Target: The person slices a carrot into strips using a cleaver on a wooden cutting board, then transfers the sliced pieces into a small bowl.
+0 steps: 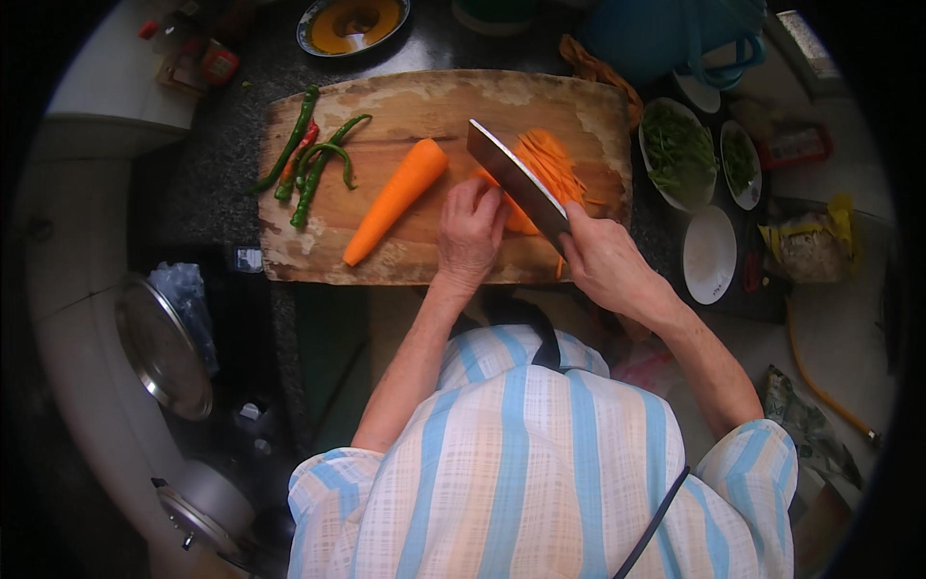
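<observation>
My right hand (608,257) grips a broad-bladed cleaver (517,181), its blade slanting up and to the left over the wooden cutting board (477,101). With bent fingers, my left hand (470,224) presses on carrot pieces (515,217), which the blade partly hides. Thin carrot shreds (546,163) are heaped just beyond the cleaver. A whole peeled carrot (398,199) lies diagonally to the left of my left hand. Farther left are several green chili peppers (315,184) and a red one (293,163).
Bowls of chopped greens (676,155) and a white dish (709,253) stand right of the board. A plate of orange liquid (340,29) and a blue pitcher (644,43) are behind it. Left are a pot lid (163,347) and a metal pot (210,499).
</observation>
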Tool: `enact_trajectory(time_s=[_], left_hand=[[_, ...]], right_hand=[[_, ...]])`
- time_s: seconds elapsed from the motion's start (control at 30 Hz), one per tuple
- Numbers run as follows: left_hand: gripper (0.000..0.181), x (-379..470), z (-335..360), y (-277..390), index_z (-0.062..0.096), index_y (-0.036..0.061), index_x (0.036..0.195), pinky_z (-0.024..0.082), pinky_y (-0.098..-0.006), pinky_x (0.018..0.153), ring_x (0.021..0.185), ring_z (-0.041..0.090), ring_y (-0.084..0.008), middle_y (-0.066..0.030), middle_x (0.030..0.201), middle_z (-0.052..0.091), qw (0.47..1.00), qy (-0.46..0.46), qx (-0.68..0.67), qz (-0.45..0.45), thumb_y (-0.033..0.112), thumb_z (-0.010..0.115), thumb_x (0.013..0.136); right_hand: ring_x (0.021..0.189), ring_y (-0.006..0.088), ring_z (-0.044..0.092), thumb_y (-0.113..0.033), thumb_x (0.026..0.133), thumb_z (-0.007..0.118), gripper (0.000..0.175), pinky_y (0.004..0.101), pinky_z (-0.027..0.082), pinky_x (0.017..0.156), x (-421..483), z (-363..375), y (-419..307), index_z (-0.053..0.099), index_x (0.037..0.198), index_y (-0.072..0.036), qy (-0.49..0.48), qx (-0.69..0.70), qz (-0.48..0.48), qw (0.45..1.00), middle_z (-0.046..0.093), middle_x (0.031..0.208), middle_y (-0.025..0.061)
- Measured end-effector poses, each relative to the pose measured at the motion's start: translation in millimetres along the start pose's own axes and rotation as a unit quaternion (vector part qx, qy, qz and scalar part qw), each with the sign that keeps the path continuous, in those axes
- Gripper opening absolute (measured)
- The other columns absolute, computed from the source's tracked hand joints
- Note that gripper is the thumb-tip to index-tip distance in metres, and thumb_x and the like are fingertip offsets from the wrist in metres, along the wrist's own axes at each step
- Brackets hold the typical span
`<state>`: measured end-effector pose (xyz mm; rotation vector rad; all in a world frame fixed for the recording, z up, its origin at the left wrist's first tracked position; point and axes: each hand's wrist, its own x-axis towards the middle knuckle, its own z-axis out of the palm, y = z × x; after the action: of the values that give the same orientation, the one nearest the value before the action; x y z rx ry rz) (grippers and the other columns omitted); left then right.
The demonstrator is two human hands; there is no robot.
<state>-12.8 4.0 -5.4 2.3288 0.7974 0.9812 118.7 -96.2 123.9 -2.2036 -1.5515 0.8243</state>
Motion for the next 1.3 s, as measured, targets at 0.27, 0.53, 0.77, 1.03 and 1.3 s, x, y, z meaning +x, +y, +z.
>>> enact_trajectory(time_s=[0.27, 0.53, 0.77, 1.03, 1.3], left_hand=[[0.024, 0, 0, 0, 0.061, 0.0044, 0.095, 0.046, -0.0394, 0.081, 0.094, 0.054, -0.0308, -0.0121, 0.1, 0.056, 1.0, 0.002, -0.025, -0.017, 0.007, 0.068, 0.072], [0.024, 1, -3, 1, 0.061, 0.0044, 0.095, 0.045, -0.0387, 0.081, 0.093, 0.054, -0.0306, -0.0116, 0.1, 0.055, 0.998, -0.018, -0.027, -0.051, 0.009, 0.068, 0.073], [0.029, 6, -3, 1, 0.062, 0.0038, 0.098, 0.045, -0.0385, 0.079, 0.091, 0.053, -0.0309, -0.0133, 0.1, 0.055, 0.999, -0.017, -0.009, -0.037, 0.008, 0.07, 0.071], [0.03, 5, -4, 4, 0.061, 0.0057, 0.1, 0.044, -0.0392, 0.081, 0.095, 0.052, -0.0295, -0.0115, 0.105, 0.054, 0.999, -0.028, 0.022, -0.028, 0.012, 0.069, 0.073], [0.031, 3, -1, 1, 0.06, 0.0035, 0.101, 0.044, -0.0395, 0.082, 0.097, 0.054, -0.0299, -0.0121, 0.107, 0.056, 0.999, -0.022, 0.008, -0.033, 0.011, 0.069, 0.072]], right_hand=[[0.069, 0.0486, 0.057, 0.0, 0.081, 0.046, 0.009, 0.0537, 0.045, 0.064, 5, 0, -13, 0.041, 0.088, 0.004, -0.046, -0.026, 0.046, 0.998, 0.056, 0.066, 0.0291], [0.067, 0.0458, 0.056, -0.007, 0.087, 0.051, 0.016, 0.0507, 0.043, 0.059, -3, 1, 6, 0.043, 0.098, 0.001, 0.036, 0.066, 0.026, 0.997, 0.056, 0.066, 0.0258], [0.065, 0.0442, 0.055, -0.006, 0.086, 0.052, 0.014, 0.0503, 0.042, 0.059, -2, -10, 6, 0.043, 0.095, 0.0, -0.008, 0.01, -0.002, 1.0, 0.055, 0.065, 0.0236], [0.064, 0.0442, 0.055, -0.006, 0.086, 0.051, 0.013, 0.0504, 0.043, 0.059, -10, -11, 3, 0.041, 0.092, 0.0, -0.014, 0.013, 0.028, 0.999, 0.054, 0.064, 0.0238], [0.062, 0.0436, 0.055, -0.004, 0.085, 0.051, 0.012, 0.05, 0.043, 0.057, -7, -13, -1, 0.041, 0.091, 0.001, -0.03, -0.015, 0.028, 0.999, 0.053, 0.061, 0.024]])
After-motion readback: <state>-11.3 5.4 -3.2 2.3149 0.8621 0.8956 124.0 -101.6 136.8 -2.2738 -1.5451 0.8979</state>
